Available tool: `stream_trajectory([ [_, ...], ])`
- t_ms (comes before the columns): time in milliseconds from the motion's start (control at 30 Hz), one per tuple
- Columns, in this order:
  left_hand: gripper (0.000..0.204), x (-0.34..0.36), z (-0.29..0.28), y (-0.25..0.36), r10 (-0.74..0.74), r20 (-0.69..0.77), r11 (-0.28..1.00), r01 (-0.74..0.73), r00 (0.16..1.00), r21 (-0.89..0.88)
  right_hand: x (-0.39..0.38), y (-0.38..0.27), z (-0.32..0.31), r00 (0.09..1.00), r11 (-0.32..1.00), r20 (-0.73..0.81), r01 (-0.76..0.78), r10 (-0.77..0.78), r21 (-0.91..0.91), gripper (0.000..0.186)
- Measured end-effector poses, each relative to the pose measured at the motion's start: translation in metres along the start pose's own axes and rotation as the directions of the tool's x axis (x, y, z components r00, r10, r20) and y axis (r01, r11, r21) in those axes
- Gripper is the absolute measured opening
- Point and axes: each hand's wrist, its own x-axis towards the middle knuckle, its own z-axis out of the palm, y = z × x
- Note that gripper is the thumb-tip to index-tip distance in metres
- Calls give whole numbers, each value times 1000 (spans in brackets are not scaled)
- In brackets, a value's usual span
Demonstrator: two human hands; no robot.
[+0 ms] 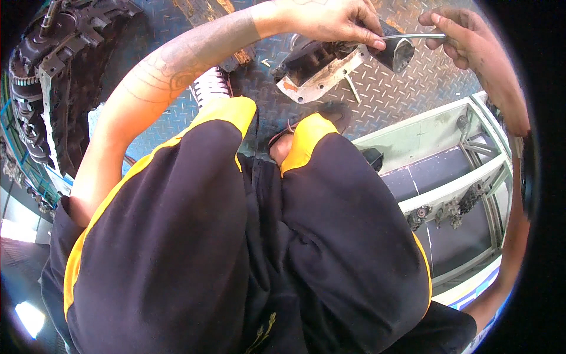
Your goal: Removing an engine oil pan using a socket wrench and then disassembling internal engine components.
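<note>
At the top of the head view, my left hand (348, 23) pinches one end of a thin silver rod (415, 36) between thumb and fingers. My right hand (466, 41) closes around the rod's other end at the far right. Just below the rod, on the floor, lies a dark metal engine part (312, 62) with a pale flange (318, 84) pierced by holes. A black cylindrical piece (394, 52) with a round end sits beside it, close under my left fingertips. Whether the rod touches either piece, I cannot tell.
A greasy engine block (56, 71) stands at the left. A worn wooden block (206, 20) lies on the diamond-plate floor (389, 109). To the right is a pale metal frame (413, 138) with small dirty parts (451, 212) on its crossbar. My shoes rest near the flanged part.
</note>
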Motion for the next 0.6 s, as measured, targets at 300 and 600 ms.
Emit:
stream_trajectory([
  [300, 21, -8, -1, 3, -39, -50, 999, 39, 998, 2, -8, -13, 6, 978, 948, 170, -162, 118, 274, 34],
  [600, 25, 0, -5, -8, 67, 20, 998, -67, 998, 14, -7, 1, -21, 440, -6, 468, 723, -767, -690, 46],
])
